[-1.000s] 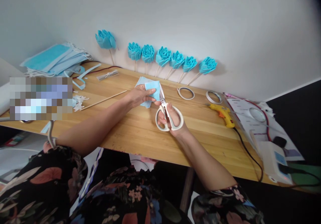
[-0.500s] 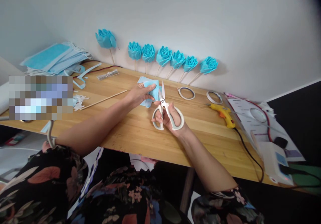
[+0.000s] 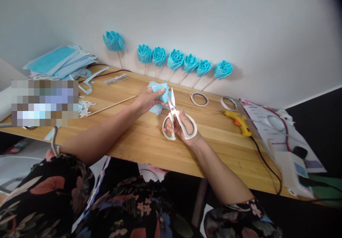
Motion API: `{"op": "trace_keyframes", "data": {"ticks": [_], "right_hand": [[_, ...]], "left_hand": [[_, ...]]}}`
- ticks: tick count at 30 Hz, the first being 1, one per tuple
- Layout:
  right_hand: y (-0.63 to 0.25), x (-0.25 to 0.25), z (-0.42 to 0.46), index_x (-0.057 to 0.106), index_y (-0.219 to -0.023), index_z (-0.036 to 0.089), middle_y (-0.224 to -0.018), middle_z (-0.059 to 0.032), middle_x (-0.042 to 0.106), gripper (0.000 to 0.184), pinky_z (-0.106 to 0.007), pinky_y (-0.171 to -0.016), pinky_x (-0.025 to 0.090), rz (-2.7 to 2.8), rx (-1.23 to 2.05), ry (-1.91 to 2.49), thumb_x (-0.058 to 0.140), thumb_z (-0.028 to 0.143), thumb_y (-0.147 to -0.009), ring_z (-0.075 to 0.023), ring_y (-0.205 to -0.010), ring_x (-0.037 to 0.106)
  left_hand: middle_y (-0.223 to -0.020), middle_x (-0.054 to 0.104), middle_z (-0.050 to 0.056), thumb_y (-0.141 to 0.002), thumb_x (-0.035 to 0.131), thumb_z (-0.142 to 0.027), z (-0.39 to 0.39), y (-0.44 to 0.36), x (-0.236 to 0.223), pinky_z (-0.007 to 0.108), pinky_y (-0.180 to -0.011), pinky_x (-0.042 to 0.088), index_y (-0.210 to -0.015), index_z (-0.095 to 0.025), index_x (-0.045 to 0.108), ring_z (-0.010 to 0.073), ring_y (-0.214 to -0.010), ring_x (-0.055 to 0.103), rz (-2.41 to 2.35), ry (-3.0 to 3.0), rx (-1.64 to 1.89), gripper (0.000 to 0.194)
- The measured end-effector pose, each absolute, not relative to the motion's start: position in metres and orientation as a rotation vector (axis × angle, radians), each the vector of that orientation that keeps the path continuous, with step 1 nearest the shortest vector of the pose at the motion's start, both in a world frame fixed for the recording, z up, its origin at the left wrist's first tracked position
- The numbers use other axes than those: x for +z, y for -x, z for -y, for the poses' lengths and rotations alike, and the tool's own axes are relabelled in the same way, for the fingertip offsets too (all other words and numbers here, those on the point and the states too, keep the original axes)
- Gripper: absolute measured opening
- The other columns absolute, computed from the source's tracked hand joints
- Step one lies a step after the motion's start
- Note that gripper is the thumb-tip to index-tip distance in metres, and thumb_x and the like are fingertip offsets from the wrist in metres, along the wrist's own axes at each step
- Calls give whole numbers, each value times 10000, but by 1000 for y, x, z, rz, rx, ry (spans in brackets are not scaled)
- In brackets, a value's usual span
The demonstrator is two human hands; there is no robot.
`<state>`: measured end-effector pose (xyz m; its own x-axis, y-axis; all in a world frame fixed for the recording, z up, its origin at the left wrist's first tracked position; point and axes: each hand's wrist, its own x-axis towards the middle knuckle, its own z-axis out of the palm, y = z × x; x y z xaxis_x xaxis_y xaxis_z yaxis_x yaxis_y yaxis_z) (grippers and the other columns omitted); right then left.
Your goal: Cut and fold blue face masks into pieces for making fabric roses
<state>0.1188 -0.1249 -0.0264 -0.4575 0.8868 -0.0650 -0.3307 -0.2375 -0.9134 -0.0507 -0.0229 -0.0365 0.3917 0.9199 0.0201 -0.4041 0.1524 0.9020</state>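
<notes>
My left hand (image 3: 149, 100) pinches a folded piece of light blue mask fabric (image 3: 161, 88) between thumb and fingers. In my right hand (image 3: 185, 123) are white-handled scissors (image 3: 173, 110), with my thumb and fingers through the loops. The blades are slightly apart and point away from me, right beside the fabric's right edge; whether they touch it I cannot tell. More blue fabric pieces (image 3: 155, 109) lie on the table under my left hand.
Several blue fabric roses (image 3: 175, 59) on sticks lean against the wall. A mask pile (image 3: 53, 62), fabric strips (image 3: 92, 77) and a wooden stick (image 3: 112, 105) are left. Tape rolls (image 3: 199, 99), a yellow glue gun (image 3: 238, 121) with its cord and a power strip (image 3: 294, 174) are right.
The fabric in my left hand has tilted and its right edge looks smaller. The scissor blades have drawn slightly closer together. Both hands stay in nearly the same place.
</notes>
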Motion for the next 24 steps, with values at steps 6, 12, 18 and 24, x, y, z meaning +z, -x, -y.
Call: {"op": "trace_keyframes", "data": {"ticks": [6, 12, 18, 24], "right_hand": [[-118, -23, 126, 594, -985, 221, -583, 52, 519, 552, -313, -613, 549, 1160, 1768, 816, 573, 748, -824, -117, -525, 466], [-120, -24, 124, 580, -1157, 237, -581, 61, 521, 593, -297, -592, 542, 1177, 1768, 784, 560, 738, -840, -115, -513, 464], [-120, -25, 123, 590, -1098, 233, -612, 54, 559, 551, -296, -601, 554, 1168, 1762, 775, 595, 716, -832, -106, -518, 474], [-119, -27, 121, 581, -1030, 236, -620, 48, 580, 531, -294, -590, 554, 1141, 1722, 786, 578, 730, -836, -101, -499, 482]], "left_hand": [[-762, 758, 75, -846, 762, -322, 21, 51, -37, 185, -537, 545, -897, -89, 720, 118, -597, 691, -683, -944, 1074, 242], [-765, 757, 67, -861, 750, -301, 24, 49, -33, 183, -523, 554, -958, -81, 721, 112, -593, 687, -645, -929, 1027, 242], [-715, 739, 69, -820, 789, -289, 29, 46, -31, 199, -496, 543, -873, -66, 708, 131, -583, 682, -638, -941, 976, 243], [-689, 716, 52, -764, 837, -328, 37, 40, -36, 206, -519, 541, -831, -73, 703, 115, -572, 656, -604, -947, 928, 295]]}}
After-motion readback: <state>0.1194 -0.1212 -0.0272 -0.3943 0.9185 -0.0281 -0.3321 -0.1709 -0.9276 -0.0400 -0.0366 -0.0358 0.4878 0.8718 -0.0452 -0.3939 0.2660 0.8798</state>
